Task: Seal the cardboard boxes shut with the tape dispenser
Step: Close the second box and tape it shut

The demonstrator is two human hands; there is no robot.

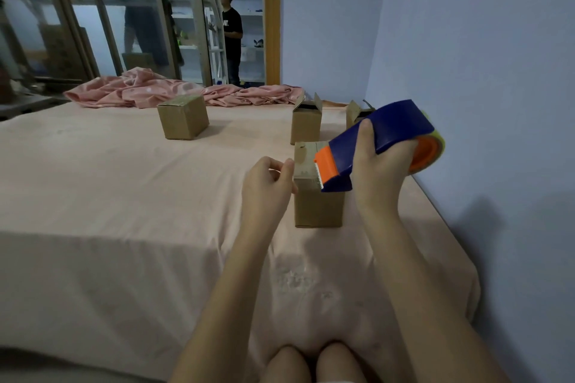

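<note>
On the bed, the nearest cardboard box stands just beyond the loosely curled, empty left hand, seemingly steadying it, while the right hand grips the tape dispenser above it, blade down for taping.

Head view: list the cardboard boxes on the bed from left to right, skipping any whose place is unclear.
Closed box standing apart on the left → open-flapped box → far box with raised flaps, partly hidden behind the tape dispenser. The nearest box, under the dispenser, overlaps the open-flapped one sideways, so it is left out.
</note>
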